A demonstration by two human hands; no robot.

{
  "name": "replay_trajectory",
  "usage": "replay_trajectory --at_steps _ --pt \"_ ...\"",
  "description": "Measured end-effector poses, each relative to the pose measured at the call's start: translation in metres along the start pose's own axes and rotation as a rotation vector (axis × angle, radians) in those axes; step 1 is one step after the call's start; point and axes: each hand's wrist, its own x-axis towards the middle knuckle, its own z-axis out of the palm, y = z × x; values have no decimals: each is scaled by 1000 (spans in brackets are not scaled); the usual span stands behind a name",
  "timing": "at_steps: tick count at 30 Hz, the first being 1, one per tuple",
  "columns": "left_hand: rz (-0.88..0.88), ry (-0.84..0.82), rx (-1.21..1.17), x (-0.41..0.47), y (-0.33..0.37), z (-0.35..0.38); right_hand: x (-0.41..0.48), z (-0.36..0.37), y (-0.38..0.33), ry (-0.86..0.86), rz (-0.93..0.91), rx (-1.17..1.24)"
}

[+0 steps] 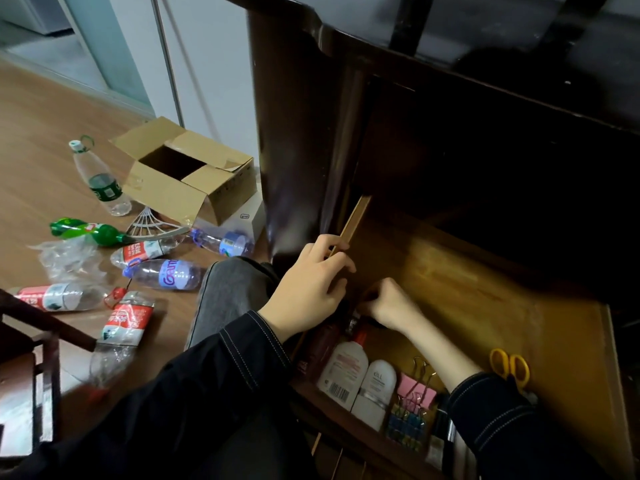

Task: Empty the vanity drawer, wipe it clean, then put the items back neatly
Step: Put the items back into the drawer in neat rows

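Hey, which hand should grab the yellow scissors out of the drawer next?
Right, probably. The yellow scissors lie at the drawer's right side, beside the right sleeve, so the right hand need only draw back. The left hand holds the drawer's left wall, farther away.

The open wooden drawer carries, along its front edge from the left corner, a dark bottle; a large white bottle; a smaller white bottle; pink binder clips; small coloured clips; yellow scissors lie near its right edge (blades hidden).
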Motion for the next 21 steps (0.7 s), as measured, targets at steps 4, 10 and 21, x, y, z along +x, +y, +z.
replay_trajectory --at_steps 4,10,21 --pt "3 2 -1 0 -1 2 -6 4 0 -2 -30 -36" --pt "8 13 -4 0 -2 3 -13 4 -1 18 -96 -96" --pt "79 -12 206 4 4 1 -56 -39 17 64 -1 457"
